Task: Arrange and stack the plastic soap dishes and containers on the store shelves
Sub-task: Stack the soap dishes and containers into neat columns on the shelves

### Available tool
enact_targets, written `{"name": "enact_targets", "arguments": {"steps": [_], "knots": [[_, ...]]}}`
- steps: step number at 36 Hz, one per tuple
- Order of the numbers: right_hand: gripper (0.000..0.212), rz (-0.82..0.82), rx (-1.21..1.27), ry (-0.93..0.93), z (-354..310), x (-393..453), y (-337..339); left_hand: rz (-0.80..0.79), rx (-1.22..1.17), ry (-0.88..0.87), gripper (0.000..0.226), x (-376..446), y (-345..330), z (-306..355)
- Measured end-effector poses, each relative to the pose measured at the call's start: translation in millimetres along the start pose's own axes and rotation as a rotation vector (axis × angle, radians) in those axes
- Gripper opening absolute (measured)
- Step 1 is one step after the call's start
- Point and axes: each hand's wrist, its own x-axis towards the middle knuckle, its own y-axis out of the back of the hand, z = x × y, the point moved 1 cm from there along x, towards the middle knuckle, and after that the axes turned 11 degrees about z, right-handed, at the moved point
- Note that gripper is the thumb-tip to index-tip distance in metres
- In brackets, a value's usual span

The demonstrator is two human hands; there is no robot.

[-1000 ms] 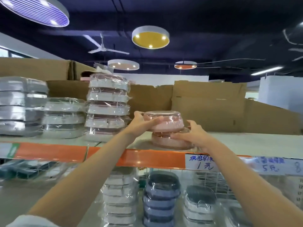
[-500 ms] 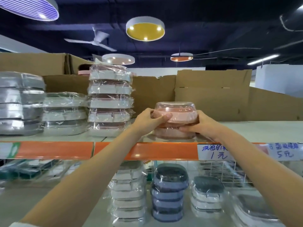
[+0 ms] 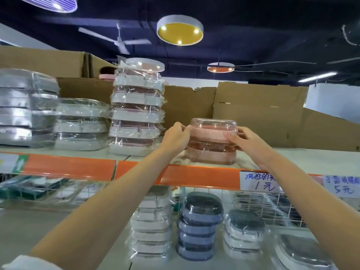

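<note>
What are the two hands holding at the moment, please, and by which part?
Both grip the top pink soap dish by its opposite short ends: left hand, right hand.

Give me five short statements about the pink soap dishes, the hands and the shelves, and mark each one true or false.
1. Both hands, left and right, hold the upper pink dish. True.
2. The upper pink dish sits on another pink dish. True.
3. The pink dishes stand on the lower shelf. False: they are on the upper shelf, above the orange rail.
4. The tall wrapped stack stands right of the pink dishes. False: it stands to their left.
5. Dark blue dishes are stacked on the lower shelf. True.
</note>
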Motion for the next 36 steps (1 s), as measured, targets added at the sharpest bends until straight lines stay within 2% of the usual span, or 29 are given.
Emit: {"name": "enact_targets", "arguments": {"steps": [3, 5, 9, 12, 15, 19, 26, 31, 36], "knots": [[0.053, -0.006, 0.017, -0.008, 3, 2, -1, 0.014, -0.044, 0.017, 0.023, -1, 2, 0], [0.049, -0.005, 0.029, -0.026, 3, 3, -1, 0.001, -0.079, 0.019, 0.028, -2, 4, -1], [0.052, -0.045, 0.024, -0.029, 1, 3, -1, -0.075, 0.031, -0.071, 0.055, -7, 5, 2], [0.059, -0.053, 0.017, -0.010, 2, 2, 0, -0.076, 0.229, -0.186, 0.056, -11, 4, 6], [0.065, -0.040, -0.008, 0.007, 0, 1, 1, -0.060, 0.296, -0.215, 0.054, -12, 5, 7], [0.072, -0.049, -0.050, 0.000, -3, 1, 2, -0.038, 0.280, -0.182, 0.050, -13, 11, 10], [0.067, -0.104, -0.040, 0.011, -16, 3, -24, -0.028, 0.106, 0.007, 0.033, -21, 32, 2], [0.060, -0.119, -0.038, 0.007, -24, 8, -51, 0.008, 0.104, 0.050, 0.043, -23, 47, -2], [0.076, -0.083, -0.050, 0.028, -18, 11, -60, -0.044, 0.083, 0.043, 0.058, -31, 48, -5]]}}
